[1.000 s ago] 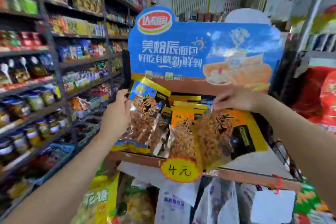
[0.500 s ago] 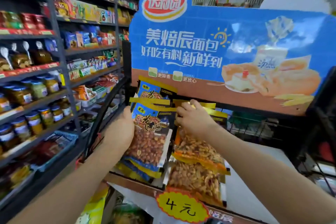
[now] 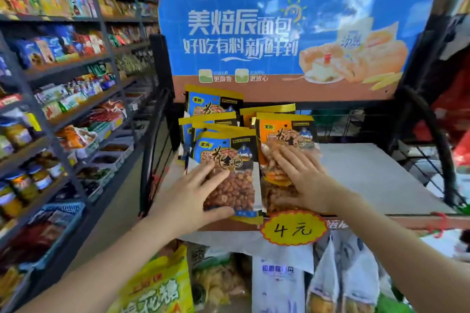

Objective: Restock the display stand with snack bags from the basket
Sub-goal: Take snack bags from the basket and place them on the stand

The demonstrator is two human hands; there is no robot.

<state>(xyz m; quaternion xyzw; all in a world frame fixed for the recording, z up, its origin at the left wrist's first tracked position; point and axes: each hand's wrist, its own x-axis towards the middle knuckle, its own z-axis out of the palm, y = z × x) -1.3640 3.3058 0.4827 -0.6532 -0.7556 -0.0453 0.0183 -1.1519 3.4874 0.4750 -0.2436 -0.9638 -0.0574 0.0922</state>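
The display stand has a white top shelf (image 3: 368, 175) under a blue header board (image 3: 279, 33). At the shelf's left end lean two rows of snack bags. My left hand (image 3: 190, 198) grips the front blue peanut bag (image 3: 229, 150), fingers on its face and thumb under its bottom edge. My right hand (image 3: 302, 180) lies flat with spread fingers on the front orange peanut bag (image 3: 284, 132) beside it. More blue and orange bags stand behind these. The basket is out of view.
A yellow "4元" price tag (image 3: 292, 229) hangs on the shelf's front edge. Below it lie a yellow bag (image 3: 157, 290) and white bags (image 3: 277, 284). Stocked store shelves (image 3: 63, 71) line the left side. A dark rack (image 3: 432, 134) stands at the right.
Both hands have lowered from the bags' top edges onto their fronts. The orange bag, held up a second ago, now rests in its row. The camera has moved closer to the stand.
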